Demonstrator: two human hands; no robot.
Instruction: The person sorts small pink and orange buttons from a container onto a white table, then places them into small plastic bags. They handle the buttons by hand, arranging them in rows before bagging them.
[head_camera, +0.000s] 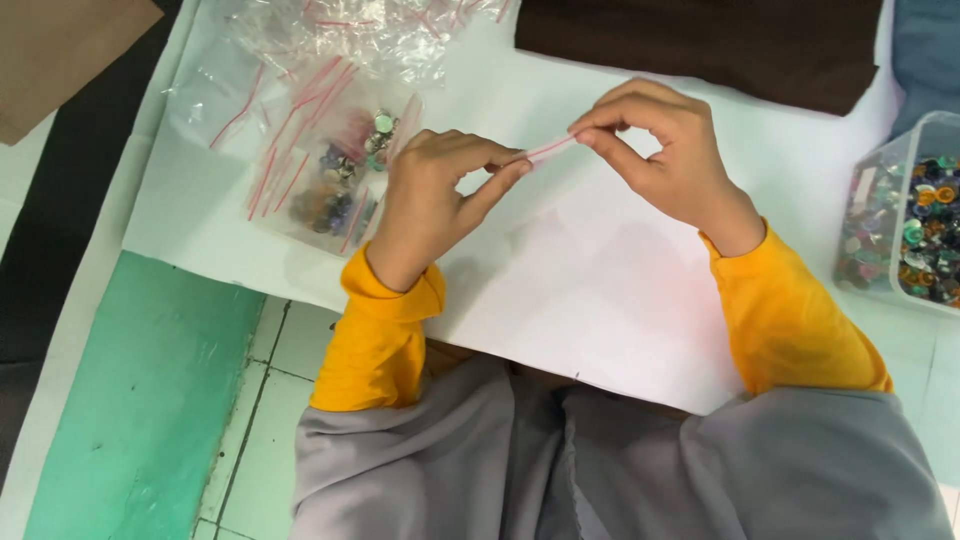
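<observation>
Open white sheet (600, 290) between bag pile (320, 110) on the left and bead tub (905, 225) at right.

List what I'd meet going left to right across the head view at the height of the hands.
Filled zip bag of small colourful pieces → left hand → the small clear bag pinched between both hands → right hand → clear tub of colourful pieces.

A clear tub of coloured beads (915, 230) sits beside brown cloth (700, 45).

Home craft spot: tiled floor (270, 350), fabric pieces (700, 40), bead tub (905, 225).
</observation>
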